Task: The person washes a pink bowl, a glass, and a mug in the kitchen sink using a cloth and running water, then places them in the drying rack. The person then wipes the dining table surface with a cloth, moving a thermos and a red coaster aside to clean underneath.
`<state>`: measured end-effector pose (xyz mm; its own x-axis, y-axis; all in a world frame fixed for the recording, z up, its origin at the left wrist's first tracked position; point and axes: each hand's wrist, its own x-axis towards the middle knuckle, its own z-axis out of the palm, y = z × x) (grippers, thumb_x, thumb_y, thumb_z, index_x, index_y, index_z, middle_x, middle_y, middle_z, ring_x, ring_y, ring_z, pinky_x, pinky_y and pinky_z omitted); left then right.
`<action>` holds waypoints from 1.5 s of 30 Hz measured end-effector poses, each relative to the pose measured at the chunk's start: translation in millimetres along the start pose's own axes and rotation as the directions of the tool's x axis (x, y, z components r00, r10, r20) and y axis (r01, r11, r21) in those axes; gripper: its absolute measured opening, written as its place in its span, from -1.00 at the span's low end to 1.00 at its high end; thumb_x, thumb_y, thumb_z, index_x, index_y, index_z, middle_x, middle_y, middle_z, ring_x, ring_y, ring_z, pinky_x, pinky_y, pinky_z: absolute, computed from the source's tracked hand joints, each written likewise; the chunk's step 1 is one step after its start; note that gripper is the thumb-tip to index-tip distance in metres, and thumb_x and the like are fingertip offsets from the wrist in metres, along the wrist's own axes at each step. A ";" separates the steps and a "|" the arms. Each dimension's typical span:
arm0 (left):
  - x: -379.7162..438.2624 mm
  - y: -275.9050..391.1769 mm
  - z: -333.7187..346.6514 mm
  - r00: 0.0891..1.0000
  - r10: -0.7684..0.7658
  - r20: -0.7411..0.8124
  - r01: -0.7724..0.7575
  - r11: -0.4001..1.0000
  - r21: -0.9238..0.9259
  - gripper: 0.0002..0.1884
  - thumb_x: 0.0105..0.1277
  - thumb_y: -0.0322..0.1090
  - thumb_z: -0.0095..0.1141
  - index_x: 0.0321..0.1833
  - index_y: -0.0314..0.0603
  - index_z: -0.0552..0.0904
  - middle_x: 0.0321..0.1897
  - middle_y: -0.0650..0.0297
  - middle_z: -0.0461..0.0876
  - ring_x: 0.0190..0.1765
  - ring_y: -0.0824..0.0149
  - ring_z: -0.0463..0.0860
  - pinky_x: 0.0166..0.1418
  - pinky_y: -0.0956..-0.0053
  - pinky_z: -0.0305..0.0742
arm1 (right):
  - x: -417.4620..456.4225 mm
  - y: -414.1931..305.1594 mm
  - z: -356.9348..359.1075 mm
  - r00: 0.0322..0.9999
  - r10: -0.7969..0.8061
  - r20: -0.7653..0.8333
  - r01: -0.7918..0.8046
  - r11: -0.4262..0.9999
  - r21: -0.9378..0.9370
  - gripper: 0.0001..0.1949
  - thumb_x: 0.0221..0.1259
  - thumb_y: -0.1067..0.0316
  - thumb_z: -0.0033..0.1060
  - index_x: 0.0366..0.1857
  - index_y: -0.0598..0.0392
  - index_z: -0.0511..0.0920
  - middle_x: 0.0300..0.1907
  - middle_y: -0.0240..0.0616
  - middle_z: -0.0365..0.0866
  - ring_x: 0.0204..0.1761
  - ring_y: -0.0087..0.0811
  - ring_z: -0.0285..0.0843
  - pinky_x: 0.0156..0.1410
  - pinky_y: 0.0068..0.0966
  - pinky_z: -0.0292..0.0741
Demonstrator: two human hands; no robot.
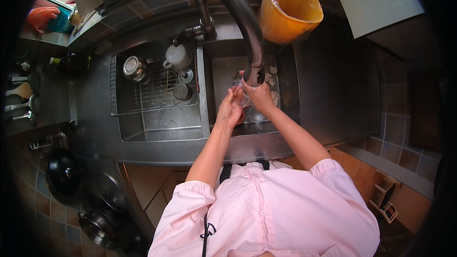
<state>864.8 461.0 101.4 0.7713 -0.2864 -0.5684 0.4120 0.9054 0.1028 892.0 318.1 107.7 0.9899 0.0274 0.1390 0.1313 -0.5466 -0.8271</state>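
Both my hands are in the right basin of a steel double sink (288, 107), under the dark spray head of the faucet (254, 51). Between them is a clear vessel (237, 81), perhaps glass, partly covered by my fingers. My right hand (260, 96) grips it from the right, with some fingers hidden by the faucet head. My left hand (231, 105) is palm up against its lower left side; whether it grips is unclear. Pale broken pieces (272, 78) that look like eggshell lie on the basin floor at right. A thin red-orange edge (241, 118) shows below my left hand.
A wire rack (142, 94) in the left basin holds a white mug (177, 56), a metal pot (132, 68), a small lid (185, 75) and a dark-topped jar (182, 92). An orange bin (285, 25) stands behind the right basin. The faucet arches over my hands.
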 end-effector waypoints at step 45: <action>3.9 46.8 54.5 0.485 -0.693 0.534 -0.645 -0.695 -0.317 -0.58 0.11 -0.34 0.01 0.09 -0.16 0.47 0.10 0.25 0.48 0.27 0.34 0.34 0.46 0.34 0.02 | -15.3 -24.9 -36.7 0.568 0.324 0.756 -0.684 -0.325 0.653 -0.42 0.10 -0.23 0.10 0.04 0.02 0.45 0.03 -0.12 0.49 0.05 -0.11 0.50 0.11 -0.05 0.48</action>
<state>913.5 485.1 148.5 0.3474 -0.9335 0.0891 -0.9377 -0.3455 0.0367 871.7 300.6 146.2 0.6455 0.4714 -0.6009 -0.6849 0.7054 -0.1825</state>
